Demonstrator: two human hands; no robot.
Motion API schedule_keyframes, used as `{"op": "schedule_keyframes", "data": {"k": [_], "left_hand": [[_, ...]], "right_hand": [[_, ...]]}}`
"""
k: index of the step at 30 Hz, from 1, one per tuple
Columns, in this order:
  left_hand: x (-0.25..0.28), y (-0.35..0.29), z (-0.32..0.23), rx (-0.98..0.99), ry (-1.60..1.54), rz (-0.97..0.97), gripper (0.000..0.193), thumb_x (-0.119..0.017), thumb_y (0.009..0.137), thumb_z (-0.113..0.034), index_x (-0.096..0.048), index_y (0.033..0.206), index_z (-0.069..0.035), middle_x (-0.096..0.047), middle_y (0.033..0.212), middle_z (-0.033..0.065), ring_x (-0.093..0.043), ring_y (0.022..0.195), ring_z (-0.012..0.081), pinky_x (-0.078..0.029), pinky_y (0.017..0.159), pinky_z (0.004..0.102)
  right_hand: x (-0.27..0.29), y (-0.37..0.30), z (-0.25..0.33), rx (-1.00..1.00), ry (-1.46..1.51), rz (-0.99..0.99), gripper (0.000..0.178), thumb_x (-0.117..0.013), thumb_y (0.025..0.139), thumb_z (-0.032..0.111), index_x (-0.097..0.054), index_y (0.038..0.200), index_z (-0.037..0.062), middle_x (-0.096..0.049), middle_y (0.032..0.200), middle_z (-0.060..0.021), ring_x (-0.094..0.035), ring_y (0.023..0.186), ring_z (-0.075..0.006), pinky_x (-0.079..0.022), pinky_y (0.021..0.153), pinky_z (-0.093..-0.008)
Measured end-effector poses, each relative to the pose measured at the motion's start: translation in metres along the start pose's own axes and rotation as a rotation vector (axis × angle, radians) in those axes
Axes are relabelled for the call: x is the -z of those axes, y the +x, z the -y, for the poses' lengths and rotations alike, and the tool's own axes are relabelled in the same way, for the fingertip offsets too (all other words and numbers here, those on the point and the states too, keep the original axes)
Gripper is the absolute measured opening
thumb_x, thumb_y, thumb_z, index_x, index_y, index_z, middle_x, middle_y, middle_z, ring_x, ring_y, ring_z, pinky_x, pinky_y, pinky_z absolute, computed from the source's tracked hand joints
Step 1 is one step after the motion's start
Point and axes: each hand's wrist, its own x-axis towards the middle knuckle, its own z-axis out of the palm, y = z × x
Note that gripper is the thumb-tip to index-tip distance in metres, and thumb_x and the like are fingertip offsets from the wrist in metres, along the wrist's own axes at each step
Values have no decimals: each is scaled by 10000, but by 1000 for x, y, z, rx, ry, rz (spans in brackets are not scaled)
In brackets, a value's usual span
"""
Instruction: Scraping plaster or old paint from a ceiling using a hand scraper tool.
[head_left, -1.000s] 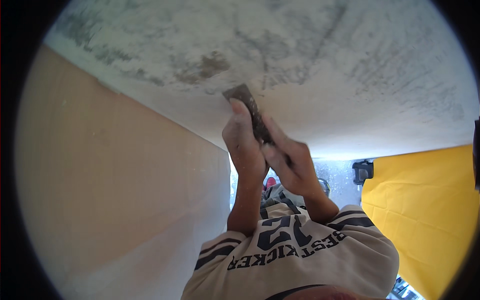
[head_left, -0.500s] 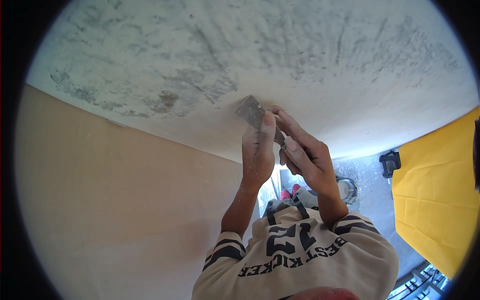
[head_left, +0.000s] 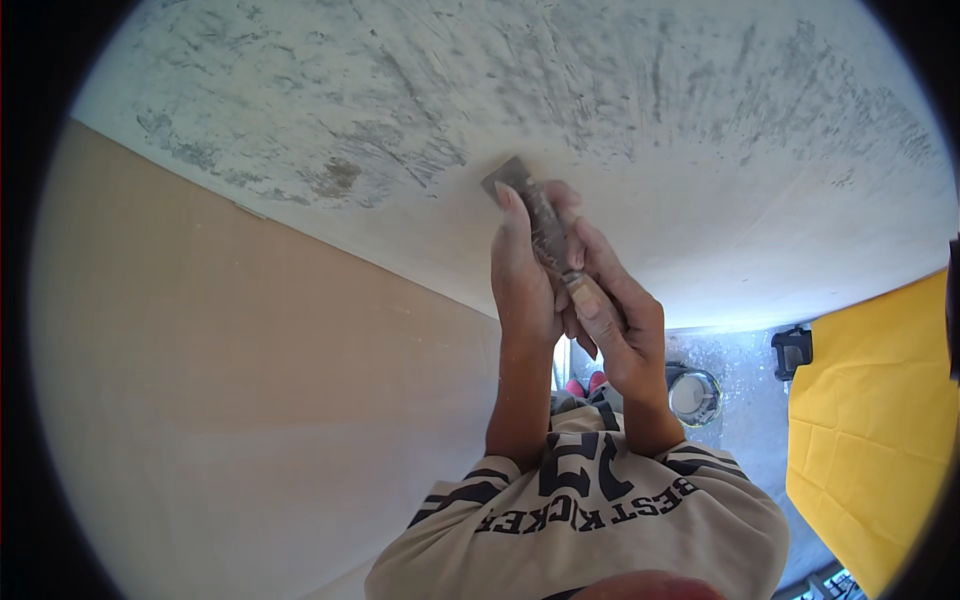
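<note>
Both hands are raised in front of a partly plastered white wall (head_left: 640,190). My right hand (head_left: 622,310) is wrapped round the wooden handle of a putty knife (head_left: 545,228). Dried plaster speckles its grey metal blade, whose broad end is at or very near the wall. My left hand (head_left: 520,265) grips the knife from the other side, its thumb lying along the blade and its other fingers mostly hidden behind. Some fingertips are blurred. White dust coats the fingers. Dark, streaky patches mark the wall above the blade.
A smooth beige wall (head_left: 280,350) meets the white one at a corner on the left. Below, a bucket (head_left: 694,397) with whitish contents stands on the speckled floor (head_left: 735,365). At the right hang or stand a yellow sheet (head_left: 870,420) and a black object (head_left: 792,352).
The putty knife and both hands have moved up and slightly right in the picture. My left thumb has slid nearer the blade's broad end. The bucket shows more fully.
</note>
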Motion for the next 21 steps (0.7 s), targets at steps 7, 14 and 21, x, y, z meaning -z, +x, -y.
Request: {"op": "schedule_keyframes", "data": {"k": [7,14,21], "left_hand": [[-19,0,-1,96,-239,183,482,-348,1037,-527,-523,930,-91,-372,575,-9,-281,373,95,-426,490,207],[-29,8,6,-55,-120,16,473,-394,1029,-517,-490,783,-125,-359,560,-30,-313,386,100,-482,626,268],[-38,11,-19,-123,176,-165,501,-430,1014,-539,-470,749,-116,-390,555,-41,-372,431,51,-314,403,203]], "right_hand": [[10,7,8,25,52,-34,467,-550,998,135,-452,1425,-27,-617,892,-35,-516,728,-65,-436,644,-191],[1,17,12,42,-85,-137,373,-564,996,114,-554,1346,-17,-606,822,-4,-457,635,-29,-370,539,-182],[-8,34,4,68,-22,-127,374,-514,1026,151,-538,1362,-12,-568,783,21,-382,555,-9,-294,464,-173]]}}
